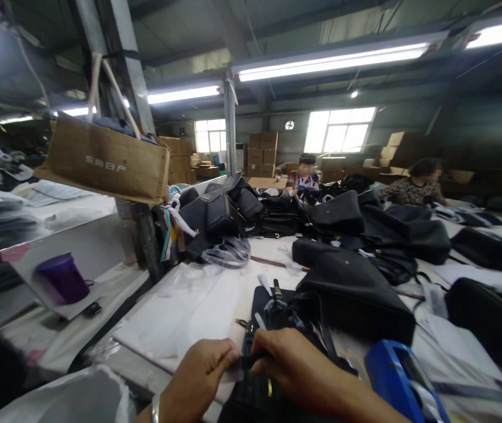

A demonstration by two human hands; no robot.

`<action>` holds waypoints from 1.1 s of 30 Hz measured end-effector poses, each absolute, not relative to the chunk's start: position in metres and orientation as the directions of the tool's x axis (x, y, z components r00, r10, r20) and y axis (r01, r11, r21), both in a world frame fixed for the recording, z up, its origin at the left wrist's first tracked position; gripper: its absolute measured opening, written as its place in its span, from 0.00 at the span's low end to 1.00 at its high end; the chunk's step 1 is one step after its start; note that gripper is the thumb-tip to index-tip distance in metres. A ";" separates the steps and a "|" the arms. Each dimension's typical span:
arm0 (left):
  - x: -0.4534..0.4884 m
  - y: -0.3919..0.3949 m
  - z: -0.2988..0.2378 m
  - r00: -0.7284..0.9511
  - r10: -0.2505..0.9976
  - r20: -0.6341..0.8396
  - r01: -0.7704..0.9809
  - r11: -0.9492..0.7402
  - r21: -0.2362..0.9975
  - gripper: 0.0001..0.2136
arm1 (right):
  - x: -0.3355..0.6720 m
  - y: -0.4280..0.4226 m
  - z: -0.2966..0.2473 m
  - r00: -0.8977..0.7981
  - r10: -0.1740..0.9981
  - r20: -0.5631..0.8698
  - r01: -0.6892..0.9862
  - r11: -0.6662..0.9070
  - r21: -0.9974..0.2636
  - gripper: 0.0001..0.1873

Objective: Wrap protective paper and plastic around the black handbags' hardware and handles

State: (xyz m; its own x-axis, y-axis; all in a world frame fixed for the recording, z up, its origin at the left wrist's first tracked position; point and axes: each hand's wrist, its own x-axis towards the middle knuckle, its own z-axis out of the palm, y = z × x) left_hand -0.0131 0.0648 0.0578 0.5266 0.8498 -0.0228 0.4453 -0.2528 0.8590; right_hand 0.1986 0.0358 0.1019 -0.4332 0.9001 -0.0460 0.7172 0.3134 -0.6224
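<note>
A black strap (248,361) stretches between my hands, low in the middle of the view. My left hand (200,376) is closed, pinching the strap's end between thumb and fingers, with a bit of clear film below. The fingers of my right hand (288,361) curl round the other part of the strap, its tips partly hidden. Beneath them lies a black bag (246,399) with gold-coloured hardware and further straps, largely covered by my hands. A blue tape dispenser (403,382) stands right of my right forearm.
Black bags (352,294) are piled across the white table. White sheets (180,311) lie to the left. A tan tote bag (105,158) hangs from a metal post; a purple container (62,279) stands behind the partition. Two people sit across the table.
</note>
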 end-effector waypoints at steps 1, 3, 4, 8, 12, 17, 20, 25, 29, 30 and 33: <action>-0.010 0.066 0.058 0.539 0.843 -0.006 0.494 -0.310 0.812 0.20 | 0.193 0.036 0.101 -0.430 0.902 -0.038 0.700 0.306 -0.645 0.06; -0.005 0.067 0.057 0.558 0.830 0.021 0.571 -0.402 0.716 0.21 | 0.184 0.038 0.096 -0.406 0.914 -0.018 0.670 0.284 -0.685 0.10; -0.004 0.068 0.057 0.557 0.830 0.027 0.588 -0.417 0.693 0.21 | 0.182 0.039 0.093 -0.394 0.919 -0.010 0.660 0.275 -0.699 0.13; -0.008 0.072 0.057 0.521 0.852 0.040 0.627 -0.415 0.659 0.21 | 0.196 0.043 0.085 -0.373 0.928 0.009 0.667 0.275 -0.692 0.23; -0.015 0.077 0.058 0.495 0.867 0.053 0.670 -0.419 0.612 0.21 | 0.227 0.045 0.087 -0.347 0.936 -0.060 0.715 0.222 -0.663 0.09; 0.008 0.080 0.053 0.550 0.833 0.065 0.635 -0.468 0.615 0.19 | 0.219 0.045 0.083 -0.341 0.939 -0.050 0.709 0.222 -0.669 0.05; 0.018 0.084 0.053 0.569 0.818 0.080 0.618 -0.491 0.614 0.18 | 0.213 0.048 0.078 -0.365 0.930 -0.040 0.683 0.238 -0.691 0.06; 0.007 0.090 0.051 0.528 0.847 0.066 0.651 -0.453 0.608 0.19 | 0.236 0.050 0.070 -0.341 0.936 -0.092 0.605 0.144 -0.783 0.07; 0.016 0.091 0.046 0.540 0.839 0.075 0.649 -0.471 0.597 0.17 | 0.229 0.056 0.063 -0.334 0.942 -0.041 0.531 0.152 -0.834 0.04; 0.021 0.091 0.045 0.552 0.830 0.077 0.642 -0.483 0.595 0.17 | 0.224 0.058 0.062 -0.329 0.944 -0.005 0.507 0.172 -0.844 0.06; 0.030 0.095 0.049 0.581 0.810 0.080 0.625 -0.507 0.594 0.17 | 0.216 0.065 0.062 -0.314 0.949 0.041 0.466 0.192 -0.864 0.11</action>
State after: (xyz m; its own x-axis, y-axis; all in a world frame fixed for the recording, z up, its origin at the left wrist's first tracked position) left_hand 0.0296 0.0950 0.0487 0.5808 0.8101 0.0802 0.6249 -0.5068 0.5939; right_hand 0.2164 0.0646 0.0617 -0.3136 0.9487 0.0413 0.4657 0.1915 -0.8640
